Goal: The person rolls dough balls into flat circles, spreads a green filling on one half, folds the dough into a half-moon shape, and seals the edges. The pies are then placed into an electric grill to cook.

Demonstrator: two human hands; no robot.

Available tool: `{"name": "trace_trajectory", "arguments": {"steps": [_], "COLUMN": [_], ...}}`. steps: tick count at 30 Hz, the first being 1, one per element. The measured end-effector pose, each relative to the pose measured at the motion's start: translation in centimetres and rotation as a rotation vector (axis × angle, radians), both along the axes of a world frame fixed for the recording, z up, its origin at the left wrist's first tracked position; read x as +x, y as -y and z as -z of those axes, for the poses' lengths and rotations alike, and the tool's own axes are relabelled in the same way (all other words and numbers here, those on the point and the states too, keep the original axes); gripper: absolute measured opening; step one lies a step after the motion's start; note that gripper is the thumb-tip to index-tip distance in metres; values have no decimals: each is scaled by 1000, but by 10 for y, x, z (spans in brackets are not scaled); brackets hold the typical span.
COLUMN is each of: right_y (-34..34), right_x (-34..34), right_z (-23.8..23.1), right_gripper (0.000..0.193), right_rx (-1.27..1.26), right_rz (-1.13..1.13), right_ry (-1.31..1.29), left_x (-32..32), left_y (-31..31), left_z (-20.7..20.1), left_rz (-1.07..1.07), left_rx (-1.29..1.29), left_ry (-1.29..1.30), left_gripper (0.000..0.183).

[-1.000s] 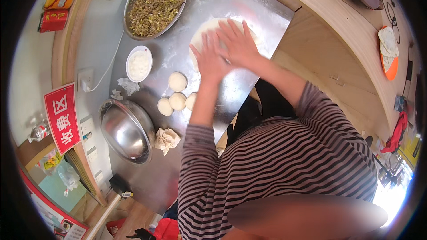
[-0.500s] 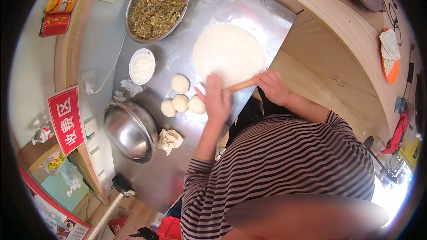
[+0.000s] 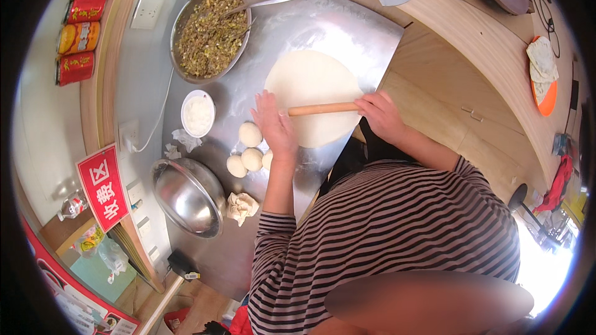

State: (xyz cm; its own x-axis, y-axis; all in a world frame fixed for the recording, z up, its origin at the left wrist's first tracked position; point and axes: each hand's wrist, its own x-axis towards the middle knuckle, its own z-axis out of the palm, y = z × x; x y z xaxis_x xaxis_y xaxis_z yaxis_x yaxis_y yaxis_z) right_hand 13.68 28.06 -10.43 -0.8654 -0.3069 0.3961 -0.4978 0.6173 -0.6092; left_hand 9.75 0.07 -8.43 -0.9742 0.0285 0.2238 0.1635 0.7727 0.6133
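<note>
A large, round, flat sheet of dough (image 3: 310, 77) lies on the metal tabletop. Across its middle rests a wooden rolling pin (image 3: 320, 109). My right hand (image 3: 380, 115) has its fingers curled round the pin's right end, at the dough's edge. Fingers stretched out, my left hand (image 3: 273, 125) is at the pin's left end, by the left edge of the dough. Its palm faces down, so contact with the pin is hard to make out. Several dough balls (image 3: 251, 160) sit just left of that hand, one partly behind my wrist.
A steel bowl of chopped filling (image 3: 208, 46) with a spoon and chopsticks stands far left. Nearer are a small bowl of white paste or powder (image 3: 198, 115), a tilted steel basin (image 3: 186, 195) and a crumpled cloth (image 3: 241, 208). The metal table (image 3: 360, 18) ends at a wooden counter.
The rolling pin has gone from the dough's near edge to across its middle and lies more level. My left hand has shifted left with it. The whole view has tilted slightly.
</note>
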Motion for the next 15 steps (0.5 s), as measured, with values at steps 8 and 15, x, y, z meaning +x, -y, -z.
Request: {"name": "trace_trajectory", "arguments": {"steps": [8, 15], "right_y": [-12, -28], "right_x": [-63, -140], "right_z": [10, 19], "right_gripper": [35, 27], "right_rx": [205, 224], "right_rz": [70, -36], "right_ry": [-44, -66], "left_x": [-67, -164], "left_y": [-61, -75], "left_z": [24, 30], "left_rz": [263, 236], "left_rx": [-443, -338], "left_ry": [99, 36], "left_gripper": [73, 70]}}
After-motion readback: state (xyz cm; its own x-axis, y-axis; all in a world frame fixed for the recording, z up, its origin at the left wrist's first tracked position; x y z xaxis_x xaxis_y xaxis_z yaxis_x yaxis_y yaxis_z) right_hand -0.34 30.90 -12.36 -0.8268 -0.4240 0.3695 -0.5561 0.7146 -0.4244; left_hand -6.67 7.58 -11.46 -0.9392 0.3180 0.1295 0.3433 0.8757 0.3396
